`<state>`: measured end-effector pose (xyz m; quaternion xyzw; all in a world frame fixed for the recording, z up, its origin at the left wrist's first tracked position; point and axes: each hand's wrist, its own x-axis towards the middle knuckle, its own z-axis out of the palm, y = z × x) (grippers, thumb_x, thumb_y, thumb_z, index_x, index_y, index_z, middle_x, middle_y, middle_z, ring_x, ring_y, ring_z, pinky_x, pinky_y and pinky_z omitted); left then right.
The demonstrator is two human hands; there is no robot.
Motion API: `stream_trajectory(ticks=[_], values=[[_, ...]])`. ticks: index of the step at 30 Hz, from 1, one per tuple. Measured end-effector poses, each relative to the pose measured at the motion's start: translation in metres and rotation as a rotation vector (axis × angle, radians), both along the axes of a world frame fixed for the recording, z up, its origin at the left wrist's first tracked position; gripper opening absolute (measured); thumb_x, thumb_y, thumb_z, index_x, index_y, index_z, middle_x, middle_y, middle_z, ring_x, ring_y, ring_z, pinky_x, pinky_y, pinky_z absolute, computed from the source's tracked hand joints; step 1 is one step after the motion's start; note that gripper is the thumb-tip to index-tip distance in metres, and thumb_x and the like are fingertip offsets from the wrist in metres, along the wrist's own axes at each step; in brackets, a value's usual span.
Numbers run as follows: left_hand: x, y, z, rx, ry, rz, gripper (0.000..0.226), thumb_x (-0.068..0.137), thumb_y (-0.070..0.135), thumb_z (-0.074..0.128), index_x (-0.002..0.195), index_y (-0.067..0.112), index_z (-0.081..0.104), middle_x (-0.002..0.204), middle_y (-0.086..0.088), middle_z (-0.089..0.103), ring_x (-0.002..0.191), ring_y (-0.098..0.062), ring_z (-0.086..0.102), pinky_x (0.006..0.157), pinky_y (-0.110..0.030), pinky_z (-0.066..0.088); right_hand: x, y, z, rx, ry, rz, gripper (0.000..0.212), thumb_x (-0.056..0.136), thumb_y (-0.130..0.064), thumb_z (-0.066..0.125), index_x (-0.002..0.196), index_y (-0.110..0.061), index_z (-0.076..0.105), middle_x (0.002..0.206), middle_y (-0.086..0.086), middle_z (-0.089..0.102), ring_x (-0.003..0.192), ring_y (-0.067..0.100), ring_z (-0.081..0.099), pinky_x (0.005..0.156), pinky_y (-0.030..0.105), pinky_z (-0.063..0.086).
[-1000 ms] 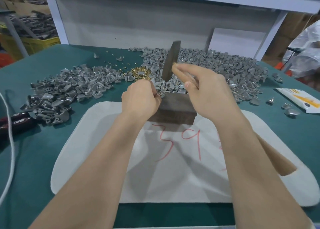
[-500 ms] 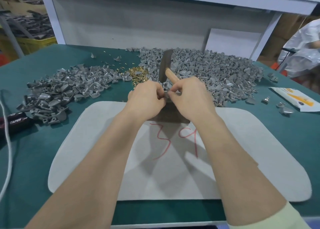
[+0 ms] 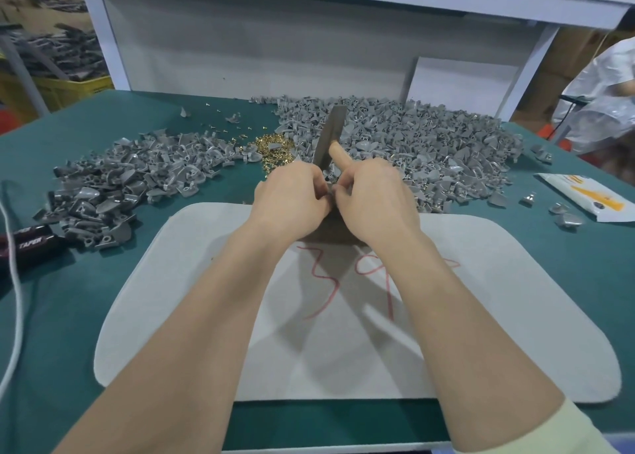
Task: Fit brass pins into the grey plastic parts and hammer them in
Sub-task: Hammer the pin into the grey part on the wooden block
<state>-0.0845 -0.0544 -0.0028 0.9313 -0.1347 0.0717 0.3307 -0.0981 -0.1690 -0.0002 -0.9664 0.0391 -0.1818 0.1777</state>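
Small grey plastic part [image 3: 330, 192] is pinched between curled fingers of left hand [image 3: 292, 201] and right hand [image 3: 376, 201], above dark block [image 3: 328, 233] at far edge of white mat [image 3: 206, 282]. Flat dark metal bar [image 3: 331, 132] is gripped in right hand, index finger laid along it. Brass pins [image 3: 275, 147] are heaped just beyond.

Loose brass pins [image 3: 275, 149] are piled beyond the white mat [image 3: 206, 282]; grey plastic parts [image 3: 429, 137] are heaped beyond it, left and right.

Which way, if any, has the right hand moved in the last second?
Yes. Against the dark block, the right hand, gripping the metal bar, has shifted left and down to meet the left hand.
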Motion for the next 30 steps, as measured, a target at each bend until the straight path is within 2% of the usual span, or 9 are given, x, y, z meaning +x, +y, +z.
stream_trajectory(ticks=[3,8,13,17,22,27,29,30], values=[[-0.0006,-0.0004,0.0003,0.005,-0.008,0.004,0.005,0.086,0.024,0.062,0.082,0.021,0.061,0.089,-0.003,0.064,0.097,-0.029,0.060,0.089,-0.042,0.048,0.0008,0.0009,-0.0003,-0.012,-0.005,-0.013,0.030,0.094,-0.028,0.048,0.121,-0.030,0.062,0.114,0.009,0.058,0.097,0.033,0.060,0.072,0.034,0.041],[-0.0008,-0.0009,0.0003,0.006,-0.008,0.005,0.004,0.085,0.023,0.063,0.083,0.021,0.062,0.090,-0.005,0.066,0.096,-0.029,0.060,0.089,-0.042,0.049,0.0005,0.0002,-0.0002,0.020,-0.005,-0.016,0.028,0.094,-0.029,0.048,0.118,-0.029,0.063,0.108,0.009,0.061,0.091,0.032,0.060,0.072,0.033,0.043],[-0.0003,-0.0005,0.0001,0.004,-0.012,0.011,0.005,0.086,0.022,0.063,0.086,0.018,0.065,0.090,-0.004,0.065,0.095,-0.029,0.060,0.088,-0.042,0.049,0.0013,-0.0009,0.0001,0.011,0.008,-0.025,0.027,0.094,-0.030,0.048,0.116,-0.027,0.065,0.110,0.007,0.062,0.095,0.030,0.061,0.069,0.030,0.039],[-0.0009,-0.0006,-0.0002,0.005,-0.013,0.018,0.006,0.086,0.022,0.063,0.087,0.018,0.066,0.090,-0.004,0.066,0.096,-0.028,0.060,0.088,-0.041,0.049,0.0000,-0.0008,0.0021,0.010,0.012,-0.004,0.027,0.095,-0.029,0.048,0.117,-0.030,0.063,0.109,0.009,0.060,0.096,0.031,0.060,0.073,0.034,0.043],[-0.0008,-0.0005,-0.0001,0.001,-0.017,0.014,0.008,0.086,0.024,0.063,0.088,0.017,0.067,0.091,-0.005,0.067,0.095,-0.029,0.060,0.087,-0.040,0.050,-0.0009,-0.0027,0.0028,0.014,0.033,0.039,0.028,0.093,-0.027,0.051,0.119,-0.030,0.060,0.115,0.007,0.060,0.100,0.031,0.059,0.074,0.033,0.042],[-0.0010,0.0002,-0.0005,-0.005,-0.025,0.005,0.008,0.087,0.024,0.062,0.088,0.016,0.066,0.088,-0.003,0.064,0.095,-0.028,0.060,0.086,-0.041,0.050,-0.0011,-0.0035,0.0021,-0.004,0.044,0.039,0.027,0.094,-0.025,0.051,0.119,-0.029,0.060,0.114,0.008,0.060,0.087,0.030,0.059,0.069,0.031,0.041],[-0.0007,0.0001,-0.0006,0.003,-0.027,0.004,0.008,0.087,0.025,0.063,0.086,0.018,0.065,0.088,-0.002,0.064,0.094,-0.027,0.060,0.086,-0.040,0.050,-0.0015,-0.0048,0.0026,0.017,0.055,0.057,0.022,0.093,-0.024,0.054,0.112,-0.026,0.064,0.117,0.006,0.061,0.080,0.028,0.056,0.067,0.030,0.042],[-0.0007,0.0000,-0.0007,0.008,-0.027,0.004,0.008,0.087,0.026,0.063,0.085,0.019,0.064,0.088,-0.002,0.064,0.094,-0.027,0.060,0.086,-0.040,0.050,-0.0019,-0.0058,0.0034,0.044,0.063,0.066,0.018,0.092,-0.023,0.056,0.106,-0.025,0.067,0.120,0.005,0.061,0.082,0.027,0.058,0.070,0.030,0.045]])
